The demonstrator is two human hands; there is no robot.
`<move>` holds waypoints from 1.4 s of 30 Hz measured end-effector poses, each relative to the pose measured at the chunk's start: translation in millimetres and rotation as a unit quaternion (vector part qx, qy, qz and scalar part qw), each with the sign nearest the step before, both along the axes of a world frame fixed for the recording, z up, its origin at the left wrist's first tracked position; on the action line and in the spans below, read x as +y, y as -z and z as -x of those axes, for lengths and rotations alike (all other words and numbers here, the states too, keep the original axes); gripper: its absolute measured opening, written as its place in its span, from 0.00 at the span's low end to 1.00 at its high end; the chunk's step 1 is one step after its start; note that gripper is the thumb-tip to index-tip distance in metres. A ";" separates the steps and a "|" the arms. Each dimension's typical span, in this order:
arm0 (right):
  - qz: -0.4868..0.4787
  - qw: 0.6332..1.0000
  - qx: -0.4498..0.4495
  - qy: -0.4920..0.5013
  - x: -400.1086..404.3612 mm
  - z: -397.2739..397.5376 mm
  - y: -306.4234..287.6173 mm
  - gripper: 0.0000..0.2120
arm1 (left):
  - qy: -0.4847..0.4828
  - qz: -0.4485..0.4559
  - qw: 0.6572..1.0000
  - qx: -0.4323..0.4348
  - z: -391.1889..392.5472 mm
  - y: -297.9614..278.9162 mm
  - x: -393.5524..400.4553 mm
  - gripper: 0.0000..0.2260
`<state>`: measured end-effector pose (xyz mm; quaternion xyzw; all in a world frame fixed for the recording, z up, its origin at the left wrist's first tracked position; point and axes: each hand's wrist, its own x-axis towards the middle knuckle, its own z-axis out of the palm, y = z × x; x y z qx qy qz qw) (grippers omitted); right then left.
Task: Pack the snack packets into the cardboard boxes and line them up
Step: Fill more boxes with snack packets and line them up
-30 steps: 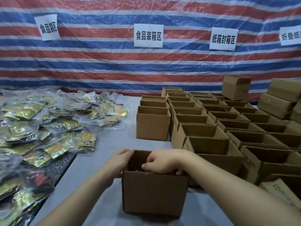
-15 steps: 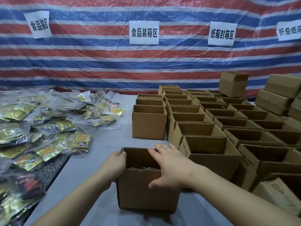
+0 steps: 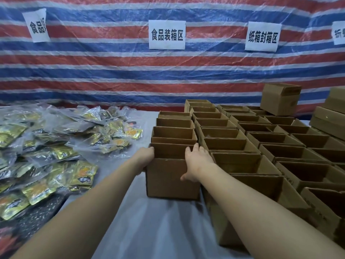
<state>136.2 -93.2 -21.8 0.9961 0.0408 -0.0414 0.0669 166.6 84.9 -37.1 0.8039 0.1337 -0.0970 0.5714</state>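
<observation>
Both hands clasp the box (image 3: 172, 176), left hand (image 3: 146, 157) gripping its left wall, right hand (image 3: 196, 162) flat-fingered over its right rim, butting it against the left row (image 3: 174, 130) to align them.

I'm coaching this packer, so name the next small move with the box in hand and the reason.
Probably let go and reach for more snack packets. Both the left hand and right hand flank the box, which already sits against the last box of the left column, seemingly lined up.
</observation>
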 end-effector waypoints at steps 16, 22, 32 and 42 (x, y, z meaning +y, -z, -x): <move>0.041 0.999 -0.027 -0.013 -12.5 -82.4 5.8 0.52 | -0.011 -0.015 0.999 -0.026 -85.2 8.5 -11.9 0.16; 0.038 0.999 -0.025 -0.013 -10.9 -91.5 2.8 0.52 | -0.013 -0.025 0.999 -0.030 -98.9 10.4 -10.4 0.16; 0.037 0.999 0.000 -0.009 -10.9 -104.3 -4.3 0.50 | -0.028 -0.097 0.993 -0.067 -102.5 -2.0 -10.5 0.30; -0.220 0.964 -0.150 -0.021 -72.2 -34.5 -38.4 0.15 | 0.020 -0.277 0.907 -0.316 -46.4 -44.0 -52.2 0.07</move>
